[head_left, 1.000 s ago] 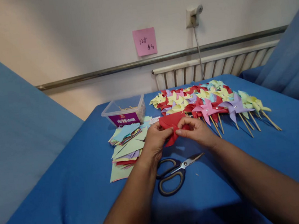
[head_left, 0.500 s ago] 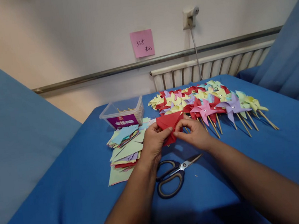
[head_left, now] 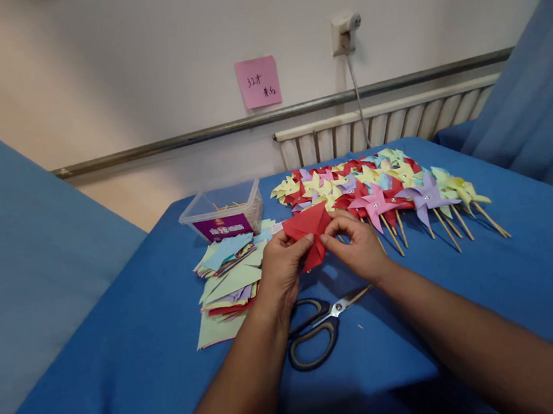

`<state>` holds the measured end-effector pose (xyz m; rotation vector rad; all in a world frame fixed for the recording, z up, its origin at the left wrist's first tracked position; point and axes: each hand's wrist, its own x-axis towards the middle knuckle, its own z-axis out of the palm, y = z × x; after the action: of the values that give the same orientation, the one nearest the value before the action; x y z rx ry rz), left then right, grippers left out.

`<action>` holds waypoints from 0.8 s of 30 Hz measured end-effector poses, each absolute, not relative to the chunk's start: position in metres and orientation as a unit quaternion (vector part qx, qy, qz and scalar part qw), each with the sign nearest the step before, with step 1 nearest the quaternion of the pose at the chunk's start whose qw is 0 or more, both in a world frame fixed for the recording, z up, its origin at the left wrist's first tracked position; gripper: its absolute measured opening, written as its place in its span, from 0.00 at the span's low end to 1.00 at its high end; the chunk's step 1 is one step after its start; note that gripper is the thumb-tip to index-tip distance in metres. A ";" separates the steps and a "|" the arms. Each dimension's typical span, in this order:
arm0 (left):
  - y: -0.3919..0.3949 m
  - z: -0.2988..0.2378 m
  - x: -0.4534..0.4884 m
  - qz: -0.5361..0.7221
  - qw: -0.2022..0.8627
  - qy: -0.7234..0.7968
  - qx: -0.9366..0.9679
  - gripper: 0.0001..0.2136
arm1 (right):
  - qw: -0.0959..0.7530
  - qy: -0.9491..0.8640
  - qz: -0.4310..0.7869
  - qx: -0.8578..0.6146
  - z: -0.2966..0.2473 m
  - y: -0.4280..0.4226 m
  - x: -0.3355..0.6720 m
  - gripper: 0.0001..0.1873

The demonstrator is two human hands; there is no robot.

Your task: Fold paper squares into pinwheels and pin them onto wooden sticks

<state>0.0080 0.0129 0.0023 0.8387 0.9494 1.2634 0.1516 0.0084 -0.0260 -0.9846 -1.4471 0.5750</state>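
Observation:
A piece of red paper, partly folded inward, is held up above the blue cloth between both hands. My left hand grips its left side, thumb pressed on the front near the middle. With thumb and forefinger, my right hand pinches the paper at its centre right. Fingers cover part of the folds, so whether a pin is there cannot be seen. Below the hands lie scissors, dark-handled, blades slightly apart and pointing right. Stacked cut paper sheets in green, purple, red and blue lie left of my left hand.
Many finished paper pinwheels on sticks lie at the back right. A clear plastic box with a purple label and thin sticks stands at the back left. Behind are a radiator, a rail and a wall socket.
The red paper has turned slightly, and its lower part shows more folded toward the centre. Both hands stay closed on it. The whole view has shifted a little.

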 end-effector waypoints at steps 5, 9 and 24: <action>0.011 0.004 0.011 0.565 0.614 0.415 0.363 0.22 | 0.626 -0.598 0.271 -0.422 -0.031 0.010 0.149 0.07; 0.010 0.005 0.013 0.571 0.611 0.408 0.366 0.21 | 0.629 -0.593 0.250 -0.437 -0.032 0.010 0.147 0.08; 0.010 0.003 0.014 0.565 0.603 0.415 0.381 0.22 | 0.624 -0.585 0.212 -0.473 -0.030 0.008 0.143 0.08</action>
<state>0.0138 0.0103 0.0026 0.8813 0.9607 1.3076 0.1428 0.0083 -0.0300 -1.0855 -1.3417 0.4871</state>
